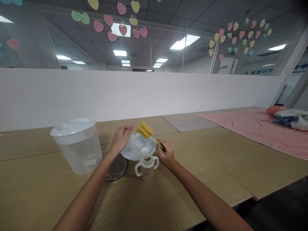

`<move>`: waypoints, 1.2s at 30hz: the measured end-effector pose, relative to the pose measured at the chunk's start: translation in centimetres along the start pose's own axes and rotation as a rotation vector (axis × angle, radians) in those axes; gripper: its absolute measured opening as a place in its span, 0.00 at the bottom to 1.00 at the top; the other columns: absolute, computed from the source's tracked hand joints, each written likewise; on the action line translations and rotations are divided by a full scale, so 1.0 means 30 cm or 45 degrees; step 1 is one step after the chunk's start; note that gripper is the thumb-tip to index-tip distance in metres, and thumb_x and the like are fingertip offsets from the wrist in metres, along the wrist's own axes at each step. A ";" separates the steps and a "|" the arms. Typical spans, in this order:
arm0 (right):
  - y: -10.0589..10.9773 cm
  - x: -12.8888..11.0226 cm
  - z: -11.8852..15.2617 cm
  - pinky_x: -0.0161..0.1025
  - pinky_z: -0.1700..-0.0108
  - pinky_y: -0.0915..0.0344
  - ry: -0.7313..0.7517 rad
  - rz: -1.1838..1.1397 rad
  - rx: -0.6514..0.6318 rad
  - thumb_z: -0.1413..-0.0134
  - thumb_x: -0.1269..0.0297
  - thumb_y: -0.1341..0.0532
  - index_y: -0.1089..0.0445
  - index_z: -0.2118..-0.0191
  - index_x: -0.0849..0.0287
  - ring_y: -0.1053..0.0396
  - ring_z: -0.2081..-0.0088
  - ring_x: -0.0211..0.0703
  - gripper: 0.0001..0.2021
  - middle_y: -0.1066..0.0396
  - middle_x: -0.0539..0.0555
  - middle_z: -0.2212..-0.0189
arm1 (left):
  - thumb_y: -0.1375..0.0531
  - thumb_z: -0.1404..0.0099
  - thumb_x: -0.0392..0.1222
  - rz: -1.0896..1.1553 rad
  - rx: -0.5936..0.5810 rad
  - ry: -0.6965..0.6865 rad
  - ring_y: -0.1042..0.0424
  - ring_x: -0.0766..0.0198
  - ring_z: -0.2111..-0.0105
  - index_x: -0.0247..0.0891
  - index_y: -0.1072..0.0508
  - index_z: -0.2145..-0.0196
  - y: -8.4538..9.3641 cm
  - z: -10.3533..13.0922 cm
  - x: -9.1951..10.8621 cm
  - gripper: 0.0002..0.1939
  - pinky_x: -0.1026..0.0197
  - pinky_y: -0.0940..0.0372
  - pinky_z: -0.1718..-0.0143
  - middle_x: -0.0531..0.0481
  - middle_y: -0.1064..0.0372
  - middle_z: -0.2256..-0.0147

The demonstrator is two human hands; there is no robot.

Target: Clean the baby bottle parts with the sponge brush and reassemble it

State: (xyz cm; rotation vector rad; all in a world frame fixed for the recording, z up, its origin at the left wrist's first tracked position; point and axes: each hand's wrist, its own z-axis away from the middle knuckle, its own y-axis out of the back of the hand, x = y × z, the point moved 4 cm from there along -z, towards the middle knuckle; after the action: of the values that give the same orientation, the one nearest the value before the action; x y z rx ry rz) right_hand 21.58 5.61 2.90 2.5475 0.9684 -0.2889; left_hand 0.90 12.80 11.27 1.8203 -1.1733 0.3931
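Note:
My right hand (166, 153) is closed on the green handle of a brush whose yellow sponge head (144, 130) points up and to the left. Just left of the sponge is my left hand (121, 139), raised, slightly blurred, its fingers curled; whether it holds anything is too blurred to tell. Below the sponge lies a clear shallow bowl (137, 154) with a small white piece (144, 150) at its near side. In front of the bowl an uncapped clear bottle (147, 171) with two white handles stands upright.
A tall translucent bucket (80, 154) stands at the left. A round metal tray (117, 168) lies partly under my left forearm. Pink cloth (243, 123) covers the table's right side, with bundled fabric (292, 119) on it. A white wall (134, 93) rises behind.

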 end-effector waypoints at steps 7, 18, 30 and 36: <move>0.018 -0.024 0.000 0.32 0.71 0.36 0.270 0.249 0.022 0.45 0.70 0.48 0.30 0.52 0.57 0.34 0.75 0.35 0.16 0.31 0.53 0.76 | 0.57 0.37 0.60 0.200 0.287 -0.024 0.35 0.60 0.58 0.39 0.36 0.62 0.027 0.095 0.027 0.23 0.55 0.39 0.54 0.47 0.37 0.62; 0.051 -0.093 -0.024 0.32 0.75 0.42 0.667 0.573 0.024 0.49 0.69 0.43 0.27 0.57 0.52 0.36 0.78 0.34 0.14 0.30 0.50 0.79 | 0.60 0.32 0.47 0.067 0.382 -0.173 0.43 0.56 0.48 0.40 0.37 0.58 0.026 0.234 0.117 0.16 0.51 0.42 0.47 0.42 0.48 0.54; 0.062 -0.040 -0.017 0.34 0.76 0.44 0.523 0.457 -0.011 0.46 0.69 0.50 0.28 0.58 0.59 0.38 0.78 0.36 0.15 0.36 0.51 0.82 | 0.46 0.39 0.48 -0.027 0.055 -0.407 0.33 0.56 0.57 0.40 0.34 0.56 -0.022 0.291 0.164 0.15 0.54 0.37 0.55 0.44 0.34 0.58; 0.064 -0.045 -0.031 0.33 0.74 0.42 0.481 0.615 0.048 0.50 0.74 0.50 0.27 0.66 0.59 0.36 0.77 0.37 0.14 0.33 0.52 0.81 | 0.48 0.40 0.55 1.063 0.227 0.495 0.45 0.74 0.86 0.38 0.34 0.65 0.028 0.269 0.078 0.17 0.69 0.48 0.87 0.57 0.39 0.77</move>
State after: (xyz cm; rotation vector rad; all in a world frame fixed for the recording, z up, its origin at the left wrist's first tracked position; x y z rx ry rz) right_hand 21.91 3.90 4.74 2.8236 0.4314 0.3239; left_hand -0.24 4.77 8.91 1.2228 -1.5991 1.2936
